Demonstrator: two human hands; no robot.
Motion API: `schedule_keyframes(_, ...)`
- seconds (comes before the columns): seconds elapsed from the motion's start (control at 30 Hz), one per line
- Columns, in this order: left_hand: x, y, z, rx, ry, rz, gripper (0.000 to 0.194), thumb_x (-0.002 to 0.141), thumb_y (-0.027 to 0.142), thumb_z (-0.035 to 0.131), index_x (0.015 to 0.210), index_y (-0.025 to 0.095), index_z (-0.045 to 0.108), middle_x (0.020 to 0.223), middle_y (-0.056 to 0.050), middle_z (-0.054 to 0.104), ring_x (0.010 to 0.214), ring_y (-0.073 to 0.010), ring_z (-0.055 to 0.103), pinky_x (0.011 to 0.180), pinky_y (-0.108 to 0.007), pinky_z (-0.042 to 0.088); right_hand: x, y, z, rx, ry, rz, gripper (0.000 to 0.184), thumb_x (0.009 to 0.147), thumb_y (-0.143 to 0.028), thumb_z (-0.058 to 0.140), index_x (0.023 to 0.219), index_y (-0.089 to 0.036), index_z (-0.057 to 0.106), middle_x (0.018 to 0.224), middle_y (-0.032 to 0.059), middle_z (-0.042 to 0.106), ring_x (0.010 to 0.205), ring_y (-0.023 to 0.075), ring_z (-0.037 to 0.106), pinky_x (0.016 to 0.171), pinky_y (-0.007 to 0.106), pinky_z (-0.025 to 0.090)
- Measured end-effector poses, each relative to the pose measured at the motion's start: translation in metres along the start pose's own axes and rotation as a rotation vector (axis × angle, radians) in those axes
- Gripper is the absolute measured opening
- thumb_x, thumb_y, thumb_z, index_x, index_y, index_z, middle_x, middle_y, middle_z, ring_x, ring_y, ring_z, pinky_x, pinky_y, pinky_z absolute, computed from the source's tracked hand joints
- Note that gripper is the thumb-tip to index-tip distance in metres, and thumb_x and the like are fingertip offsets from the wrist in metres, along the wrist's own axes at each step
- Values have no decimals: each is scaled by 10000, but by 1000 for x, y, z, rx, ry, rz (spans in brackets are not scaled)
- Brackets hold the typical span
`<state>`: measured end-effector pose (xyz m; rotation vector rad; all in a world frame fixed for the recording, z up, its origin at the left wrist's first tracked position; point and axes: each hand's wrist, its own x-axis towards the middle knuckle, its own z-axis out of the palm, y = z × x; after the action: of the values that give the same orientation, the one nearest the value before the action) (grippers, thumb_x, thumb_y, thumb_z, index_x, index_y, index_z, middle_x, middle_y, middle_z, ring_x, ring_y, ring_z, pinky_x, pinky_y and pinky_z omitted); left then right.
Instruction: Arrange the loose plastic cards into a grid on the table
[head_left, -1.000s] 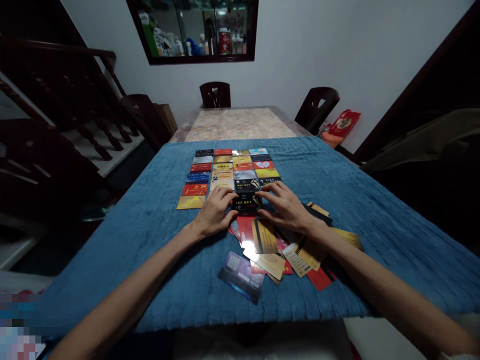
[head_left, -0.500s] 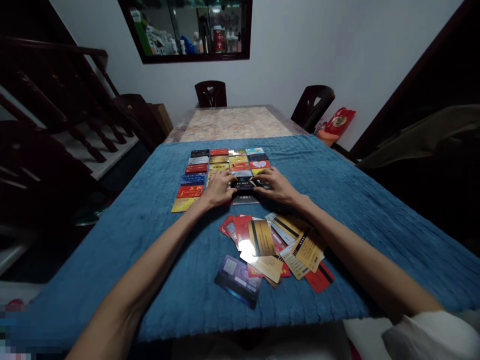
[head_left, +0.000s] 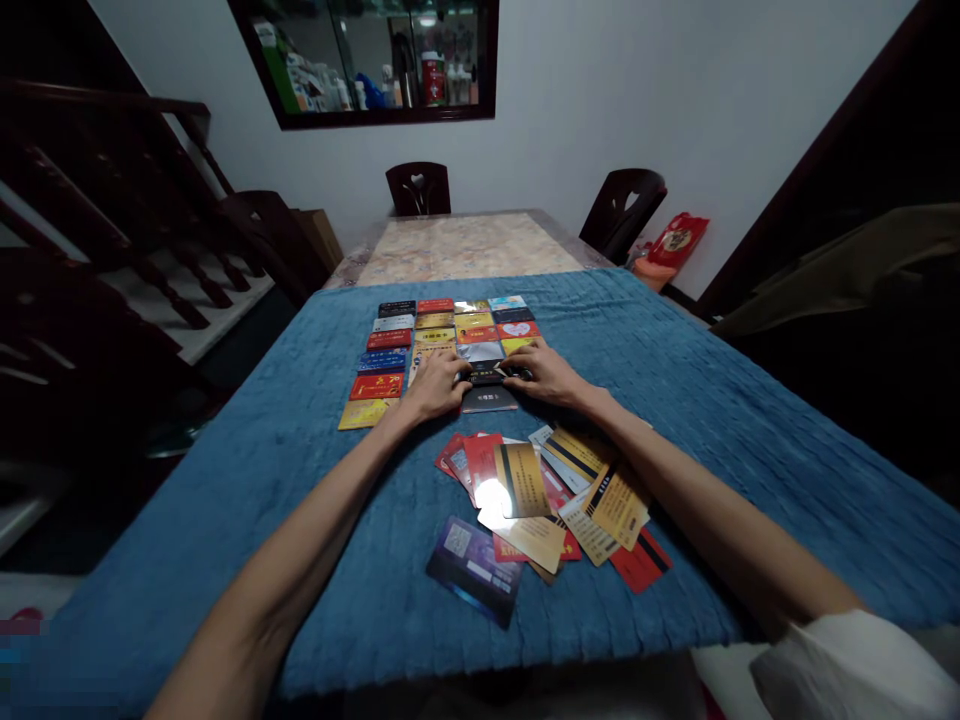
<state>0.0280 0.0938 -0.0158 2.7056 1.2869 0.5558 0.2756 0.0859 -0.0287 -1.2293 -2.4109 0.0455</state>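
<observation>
— Where's the black card (head_left: 484, 373)?
— Between the left hand (head_left: 435, 385) and right hand (head_left: 550, 376), narrow grips on its side edges, just beyond the dark grey card (head_left: 489, 400)
— And the loose pile (head_left: 525, 482)?
— Nearer the person, spread on the blue cloth (head_left: 360, 600)

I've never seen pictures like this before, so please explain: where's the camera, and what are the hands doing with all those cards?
No robot here, just one person's bare left hand and right hand. The camera sits on that person's head, looking forward and down. On the blue cloth, some cards lie in neat columns, and a messy pile lies closer to the person. Both hands are at opposite ends of a black card; I can't tell whether it's lifted or lying flat.
</observation>
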Motion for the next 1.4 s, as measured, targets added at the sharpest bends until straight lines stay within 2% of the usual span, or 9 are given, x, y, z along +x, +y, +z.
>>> schedule_keyframes(0.33, 0, -2, 2, 33, 33, 27, 217, 887, 250, 636, 1069, 193, 738, 1138, -110, 679, 1179, -318, 542, 1043, -538, 431, -1, -1, 2, -25, 21, -2, 282, 892, -341, 671, 1140, -240, 759, 1127, 113, 730, 1041, 294, 584, 930, 468, 474)
schedule_keyframes(0.67, -1, -3, 3, 40, 52, 45, 235, 898, 263, 621, 1095, 201, 733, 1151, -98, 670, 1185, -308, 527, 1037, -519, 438, -1, -3, 2, -50, 37, 7, 229, 900, -299, 664, 1089, -219, 763, 1108, 104, 728, 1050, 284, 571, 922, 436, 453)
schedule_keyframes(0.9, 1, 0, 2, 58, 34, 60, 238, 918, 257, 581, 1080, 181, 738, 1152, -121, 665, 1182, -324, 516, 1039, -547, 429, 1, -5, 0, -36, 27, 19, 240, 906, -256, 627, 1095, -226, 772, 1091, 102, 740, 1037, 292, 578, 890, 442, 472)
schedule_keyframes(1.2, 0, 3, 1, 61, 60, 74, 223, 917, 248, 591, 1076, 159, 719, 1168, -131, 661, 1188, -329, 509, 1040, -549, 427, 2, -14, -14, -72, 14, 56, 253, 909, -267, 627, 1104, -202, 773, 1079, 108, 742, 1031, 292, 561, 869, 420, 457)
schedule_keyframes(1.4, -4, 14, -5, 77, 76, 101, 221, 916, 247, 591, 1078, 166, 717, 1175, -120, 659, 1185, -317, 506, 1035, -525, 428, -4, -17, -26, -35, 46, -49, 213, 907, -237, 639, 1070, -206, 772, 1035, 98, 743, 999, 276, 560, 883, 419, 451)
